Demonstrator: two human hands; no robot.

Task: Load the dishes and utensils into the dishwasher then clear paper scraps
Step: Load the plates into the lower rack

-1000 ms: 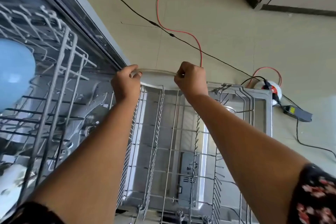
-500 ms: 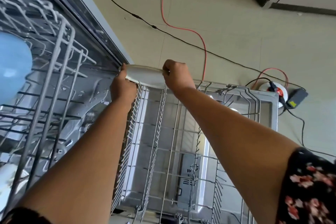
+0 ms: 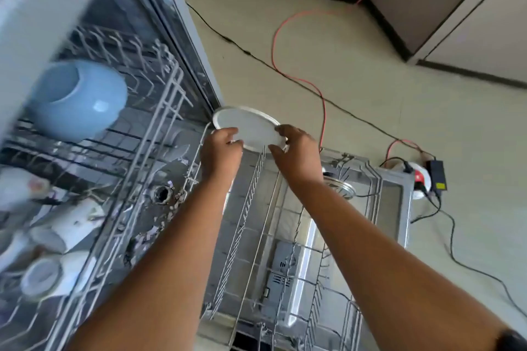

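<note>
A round white plate (image 3: 248, 127) is held by both hands over the far left corner of the pulled-out lower rack (image 3: 273, 225). My left hand (image 3: 221, 151) grips its near left rim and my right hand (image 3: 296, 148) grips its right rim. The plate is tilted, with its face turned up toward me. The lower rack beneath it is wire and holds a clear glass lid (image 3: 340, 188) at its far right. The upper rack (image 3: 119, 151) at left carries a blue bowl (image 3: 77, 100) and several white cups (image 3: 57, 236).
The open dishwasher door (image 3: 396, 208) lies flat under the lower rack. Black and red cables (image 3: 322, 100) cross the beige floor beyond it. A power strip and black adapter (image 3: 435, 177) sit to the right of the door. Cabinets (image 3: 470, 8) line the far wall.
The plate, edge-on and low at the rack a second ago, has tipped so its face shows. Both hands stayed on its rim. The view has swung up and left, showing more of the upper rack.
</note>
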